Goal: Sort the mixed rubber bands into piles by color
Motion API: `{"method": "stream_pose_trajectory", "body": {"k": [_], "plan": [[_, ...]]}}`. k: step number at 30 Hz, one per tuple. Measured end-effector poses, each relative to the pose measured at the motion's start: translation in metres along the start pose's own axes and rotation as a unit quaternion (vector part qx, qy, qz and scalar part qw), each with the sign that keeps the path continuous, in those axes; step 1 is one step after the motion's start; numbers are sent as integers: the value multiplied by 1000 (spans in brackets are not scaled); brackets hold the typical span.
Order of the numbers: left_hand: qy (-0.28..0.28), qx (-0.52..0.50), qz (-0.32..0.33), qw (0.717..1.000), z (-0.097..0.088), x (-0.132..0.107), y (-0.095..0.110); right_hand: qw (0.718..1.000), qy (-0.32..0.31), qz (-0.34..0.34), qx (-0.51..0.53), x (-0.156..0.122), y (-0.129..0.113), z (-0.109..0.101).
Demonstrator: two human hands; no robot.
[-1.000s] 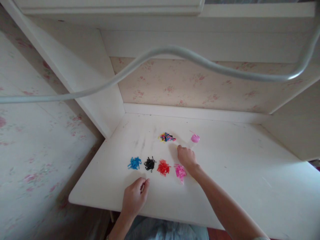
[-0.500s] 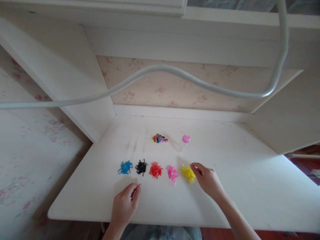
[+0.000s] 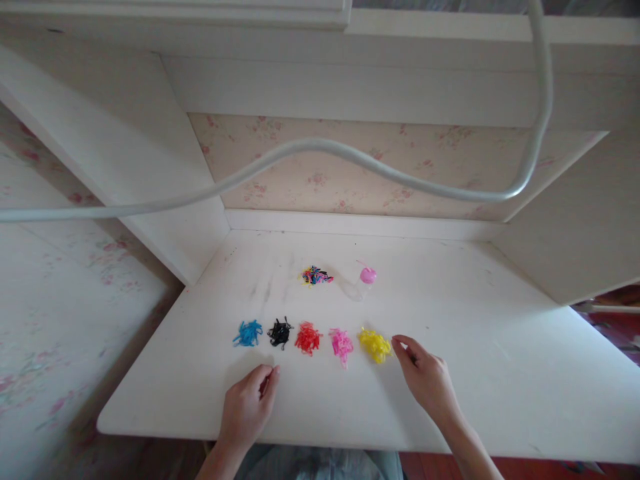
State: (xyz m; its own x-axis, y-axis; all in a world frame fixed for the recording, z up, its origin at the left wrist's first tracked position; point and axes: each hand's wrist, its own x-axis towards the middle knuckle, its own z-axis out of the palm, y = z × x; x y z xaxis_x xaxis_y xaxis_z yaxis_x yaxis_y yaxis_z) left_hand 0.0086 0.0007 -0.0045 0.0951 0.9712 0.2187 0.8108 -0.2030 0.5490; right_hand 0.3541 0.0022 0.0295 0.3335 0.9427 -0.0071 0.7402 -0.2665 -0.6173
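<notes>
Five small heaps of tiny elastic bands lie in a row on the white desk (image 3: 500,360): blue (image 3: 247,333), black (image 3: 279,332), red (image 3: 307,338), pink (image 3: 341,343) and yellow (image 3: 375,345). Further back sits a mixed-colour heap (image 3: 315,275) beside a clear container with a pink lid (image 3: 367,275) lying on its side. My right hand (image 3: 425,379) rests on the desk just right of the yellow heap, fingers loosely curled, fingertips close to it. My left hand (image 3: 247,408) rests near the front edge below the black heap, fingers curled together.
A grey cable (image 3: 320,150) hangs across the view in front of the camera. White side panels wall the desk at left (image 3: 165,187) and right (image 3: 575,227), with floral wallpaper behind. The desk's front edge runs just under my wrists.
My right hand came back from near the mixed heap to the row's right end, where the yellow heap now shows. It has since drawn slightly away from it. My left hand stayed put.
</notes>
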Motion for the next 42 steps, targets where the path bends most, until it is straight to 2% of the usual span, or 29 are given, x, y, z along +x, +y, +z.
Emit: {"method": "stream_pose_trajectory", "body": {"k": [3,6,10,12,15,20,25,29,37,42], "plan": [[-10,-4,-3,1000,-7,12,9,997,16,68,43,-21,15,8],[-27,12,1,1000,-18,40,25,990,25,120,70,-40,27,20],[-84,23,28,996,-22,92,50,990,30,114,79,-47,29,26],[-109,74,26,991,-15,118,58,989,34,117,85,-43,28,25],[-118,133,15,984,2,151,62,987,36,129,89,-36,28,22],[-113,166,3,980,28,185,56,988,24,117,97,-33,29,23],[-112,188,10,976,40,194,53,987,25,118,106,-34,28,23],[-108,197,20,974,41,192,53,987,28,108,112,-34,29,24],[-76,200,35,976,20,181,54,987,26,99,123,-33,29,27],[-63,183,51,980,10,171,70,988,28,92,121,-34,28,27]]}}
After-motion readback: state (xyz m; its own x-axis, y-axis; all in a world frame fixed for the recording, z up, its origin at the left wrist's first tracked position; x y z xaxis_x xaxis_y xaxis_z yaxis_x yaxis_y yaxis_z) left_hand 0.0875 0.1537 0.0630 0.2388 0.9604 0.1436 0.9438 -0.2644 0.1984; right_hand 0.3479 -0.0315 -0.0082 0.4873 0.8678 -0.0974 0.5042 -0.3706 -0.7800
